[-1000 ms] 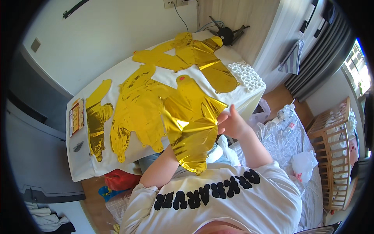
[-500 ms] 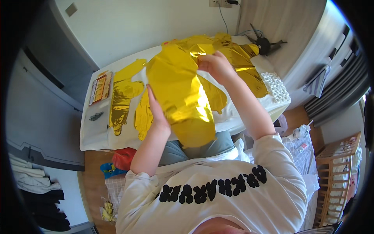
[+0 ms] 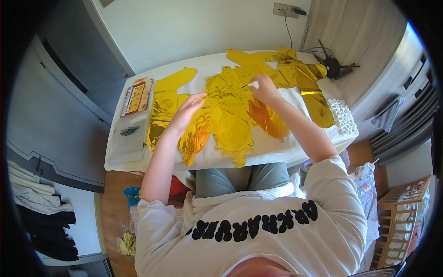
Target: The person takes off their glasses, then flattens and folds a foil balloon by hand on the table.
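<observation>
Foil (image 3: 230, 124) could crease or slide on the counter (image 3: 267, 156) if the left hand (image 3: 186, 113), grip spread apart, or right hand (image 3: 266, 89), grip impossible to tell, snags it.

- Right hand (image 3: 265, 90): fingertips partly hidden; whether they grip the gold foil sheet (image 3: 229, 90) cannot be told.
- Left hand (image 3: 184, 114): whether it touches the foil beneath is unclear.
- Left of it: dark pieces (image 3: 129, 131), too small to identify.
- Below it: a red item (image 3: 177, 189), mostly hidden.
- Far beyond it: a wall plate (image 3: 106, 2), cut by the top edge.
</observation>
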A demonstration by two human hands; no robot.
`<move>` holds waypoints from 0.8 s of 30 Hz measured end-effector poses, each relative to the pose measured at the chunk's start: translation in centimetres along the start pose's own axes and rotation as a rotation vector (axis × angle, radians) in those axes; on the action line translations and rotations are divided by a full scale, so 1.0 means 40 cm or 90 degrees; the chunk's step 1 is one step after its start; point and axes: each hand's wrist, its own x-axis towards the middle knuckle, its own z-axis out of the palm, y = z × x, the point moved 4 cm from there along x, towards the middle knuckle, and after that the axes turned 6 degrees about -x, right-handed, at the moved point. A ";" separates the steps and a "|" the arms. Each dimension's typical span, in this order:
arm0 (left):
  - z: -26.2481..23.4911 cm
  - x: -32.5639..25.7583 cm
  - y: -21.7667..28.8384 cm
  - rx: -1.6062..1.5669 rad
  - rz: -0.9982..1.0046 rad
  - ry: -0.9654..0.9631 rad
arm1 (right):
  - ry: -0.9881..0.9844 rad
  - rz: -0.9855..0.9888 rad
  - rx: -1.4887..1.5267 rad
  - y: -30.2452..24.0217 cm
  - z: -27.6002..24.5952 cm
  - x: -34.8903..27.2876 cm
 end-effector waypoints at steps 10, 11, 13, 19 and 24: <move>0.061 0.188 -0.044 0.773 0.145 -0.161 | -0.090 -0.218 -0.080 -0.048 -0.033 -0.208; 0.060 0.200 -0.053 0.775 0.136 -0.170 | -0.090 -0.218 -0.081 -0.043 -0.028 -0.213; 0.049 0.213 -0.069 0.789 0.123 -0.159 | -0.116 -0.209 -0.022 -0.037 -0.014 -0.222; 0.058 0.193 -0.091 0.781 0.110 -0.148 | -0.099 -0.213 -0.026 -0.035 -0.024 -0.222; 0.052 0.187 -0.113 0.822 0.114 -0.144 | -0.097 -0.213 -0.019 -0.036 -0.026 -0.221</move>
